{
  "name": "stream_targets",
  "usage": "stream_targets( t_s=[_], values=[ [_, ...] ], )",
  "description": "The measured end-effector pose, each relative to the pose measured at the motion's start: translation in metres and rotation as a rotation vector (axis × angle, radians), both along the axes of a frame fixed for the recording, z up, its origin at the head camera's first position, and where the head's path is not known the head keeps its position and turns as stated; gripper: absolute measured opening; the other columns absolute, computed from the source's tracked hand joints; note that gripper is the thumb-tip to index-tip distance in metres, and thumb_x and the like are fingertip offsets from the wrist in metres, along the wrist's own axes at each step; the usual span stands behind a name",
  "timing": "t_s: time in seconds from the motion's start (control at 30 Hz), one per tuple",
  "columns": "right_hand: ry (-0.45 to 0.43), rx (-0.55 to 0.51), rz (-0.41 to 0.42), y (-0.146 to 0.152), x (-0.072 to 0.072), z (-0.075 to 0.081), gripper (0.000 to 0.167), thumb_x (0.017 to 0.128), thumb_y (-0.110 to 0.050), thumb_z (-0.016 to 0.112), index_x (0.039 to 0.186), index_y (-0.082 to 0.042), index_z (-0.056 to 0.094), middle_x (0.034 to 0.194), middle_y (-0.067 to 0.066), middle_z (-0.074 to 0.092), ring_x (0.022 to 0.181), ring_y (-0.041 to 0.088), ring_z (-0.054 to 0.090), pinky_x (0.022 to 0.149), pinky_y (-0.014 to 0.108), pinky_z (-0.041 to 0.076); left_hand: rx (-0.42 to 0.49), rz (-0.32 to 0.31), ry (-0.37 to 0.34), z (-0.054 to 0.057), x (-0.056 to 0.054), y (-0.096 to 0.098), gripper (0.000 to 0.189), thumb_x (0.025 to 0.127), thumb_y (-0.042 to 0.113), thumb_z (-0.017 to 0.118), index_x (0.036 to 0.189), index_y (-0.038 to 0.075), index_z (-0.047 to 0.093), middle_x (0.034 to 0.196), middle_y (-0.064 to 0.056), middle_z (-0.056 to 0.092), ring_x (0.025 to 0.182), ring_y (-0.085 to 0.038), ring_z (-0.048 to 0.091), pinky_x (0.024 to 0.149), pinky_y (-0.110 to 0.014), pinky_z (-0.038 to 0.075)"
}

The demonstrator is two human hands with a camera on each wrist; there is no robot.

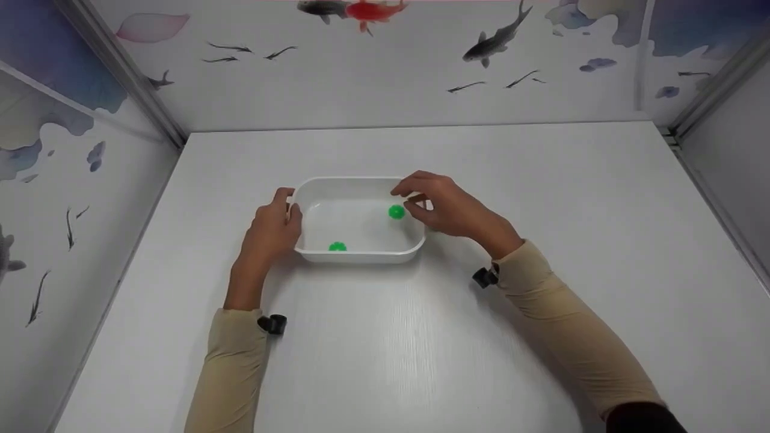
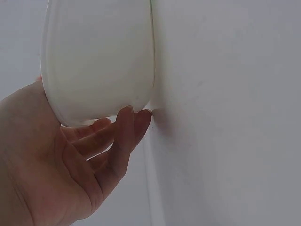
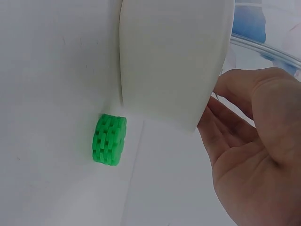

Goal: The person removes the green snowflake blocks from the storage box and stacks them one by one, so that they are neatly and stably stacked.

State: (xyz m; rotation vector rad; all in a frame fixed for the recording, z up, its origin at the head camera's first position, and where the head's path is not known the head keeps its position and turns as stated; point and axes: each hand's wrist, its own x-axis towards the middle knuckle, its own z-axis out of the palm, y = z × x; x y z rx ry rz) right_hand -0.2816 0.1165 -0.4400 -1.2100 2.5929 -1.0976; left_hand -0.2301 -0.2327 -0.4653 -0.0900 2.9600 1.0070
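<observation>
A white rectangular plastic tray (image 1: 355, 257) stands on the table with two small green pieces inside. One green toothed disc (image 1: 396, 211) is near the right end; another green piece (image 1: 337, 246) sits by the front wall, partly hidden by it. My left hand (image 1: 272, 228) grips the tray's left end, fingers curled against its outer wall in the left wrist view. Over the right end hangs my right hand (image 1: 448, 207), thumb and forefinger apart, thumb tip right at the disc. Outside the tray, a stack of green toothed discs (image 3: 109, 140) shows in the right wrist view.
The white table (image 1: 373, 349) stretches around the tray. Behind it rises a back panel (image 1: 397, 72) printed with fish, and a similar panel (image 1: 60, 198) stands on the left. A plain wall (image 1: 728, 114) closes the right side.
</observation>
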Motion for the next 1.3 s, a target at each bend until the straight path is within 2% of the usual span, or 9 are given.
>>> stream_targets(
  t_s=[0.1,0.23,0.47,0.67,0.83,1.03,1.3],
  values=[
    [-0.022,0.024,0.01,-0.007,0.0,-0.001,0.031,0.103,0.001,0.068,0.133,-0.005,0.072,0.135,0.014,0.07,0.126,0.032,0.071,0.101,0.036,0.061,0.0,-0.004,0.004,0.0,0.0,-0.001,0.049,0.116,0.028,0.042,0.162,0.011,0.043,0.129,-0.017,0.074,0.097,-0.028,0.069,0.088,-0.048,0.057],
    [-0.048,0.094,-0.001,-0.018,0.0,-0.001,0.033,0.102,0.0,0.07,0.135,-0.002,0.07,0.135,0.018,0.069,0.125,0.034,0.073,0.102,0.039,0.061,0.001,-0.002,-0.01,-0.001,0.0,-0.001,0.05,0.116,0.028,0.041,0.162,0.011,0.043,0.132,-0.017,0.073,0.1,-0.029,0.068,0.092,-0.051,0.057],
    [-0.006,0.332,-0.118,-0.037,0.002,0.003,0.043,0.1,-0.017,0.079,0.14,-0.004,0.069,0.14,0.015,0.069,0.116,0.029,0.073,0.101,0.043,0.06,0.001,-0.002,-0.001,-0.001,0.0,-0.001,0.049,0.116,0.028,0.042,0.162,0.011,0.043,0.13,-0.017,0.073,0.099,-0.029,0.068,0.09,-0.049,0.057],
    [-0.005,0.486,-0.18,-0.048,0.0,0.006,0.044,0.099,-0.018,0.08,0.139,-0.004,0.07,0.146,0.018,0.066,0.125,0.034,0.069,0.109,0.048,0.057,0.009,-0.001,-0.007,-0.001,-0.001,0.0,0.049,0.116,0.03,0.041,0.162,0.012,0.043,0.137,-0.018,0.071,0.105,-0.03,0.07,0.095,-0.052,0.058],
    [-0.006,0.531,-0.203,-0.053,-0.002,0.006,0.04,0.1,-0.016,0.078,0.138,-0.003,0.071,0.142,0.019,0.069,0.125,0.034,0.069,0.11,0.049,0.056,0.006,-0.004,-0.004,0.0,-0.001,0.001,0.05,0.115,0.03,0.041,0.162,0.012,0.043,0.133,-0.018,0.072,0.101,-0.029,0.069,0.09,-0.049,0.058],
    [0.027,0.578,-0.191,-0.056,-0.001,0.008,0.032,0.1,-0.007,0.077,0.131,0.0,0.073,0.132,0.018,0.073,0.117,0.033,0.07,0.103,0.046,0.059,0.005,-0.015,0.006,0.0,0.0,0.0,0.049,0.116,0.029,0.041,0.161,0.011,0.045,0.128,-0.016,0.074,0.095,-0.027,0.067,0.081,-0.043,0.055],
    [0.059,0.644,-0.2,-0.065,-0.001,0.008,0.017,0.103,-0.006,0.073,0.119,0.001,0.075,0.125,0.017,0.072,0.106,0.029,0.067,0.097,0.046,0.06,0.0,-0.014,-0.016,0.0,0.0,-0.001,0.049,0.116,0.03,0.04,0.161,0.011,0.044,0.129,-0.015,0.073,0.097,-0.028,0.067,0.084,-0.045,0.055]
  ],
)
